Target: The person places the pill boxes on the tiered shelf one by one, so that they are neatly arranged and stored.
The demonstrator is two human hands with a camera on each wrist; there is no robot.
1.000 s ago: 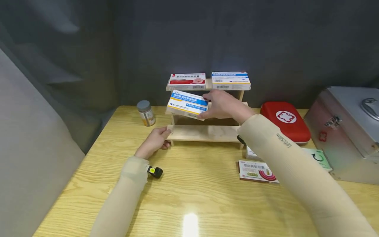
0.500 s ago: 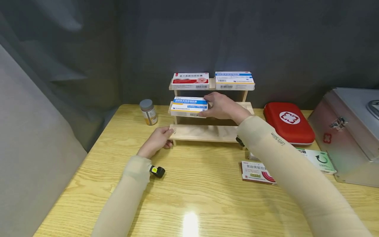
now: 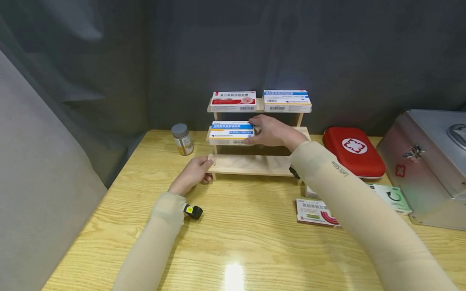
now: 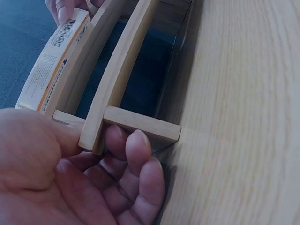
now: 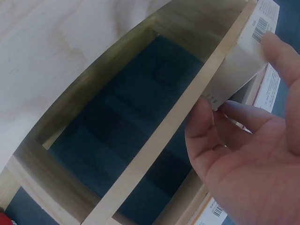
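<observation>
A three-tier wooden display rack (image 3: 251, 163) stands on the table. At the left end of its lowest step, my left hand (image 3: 193, 173) grips the board; in the left wrist view its fingers (image 4: 140, 150) curl against the end support. My right hand (image 3: 274, 131) holds the right end of a blue-and-white medicine box (image 3: 231, 133) on the left half of the middle step. The right wrist view shows the thumb at the front face of that box (image 5: 241, 65) and the fingers around its end. On the top step are a red-and-white medicine box (image 3: 234, 101) and another blue-and-white box (image 3: 287, 101).
Left of the rack stands a grey-capped bottle (image 3: 182, 139). To the right are a red first-aid case (image 3: 353, 153) and a metal case (image 3: 429, 169). A medicine box with a pink design (image 3: 314, 212) and a green-and-white box (image 3: 393, 198) lie near my right forearm.
The tilted box in my right hand has come down and levelled onto the middle step. My left hand keeps its grip on the lowest step.
</observation>
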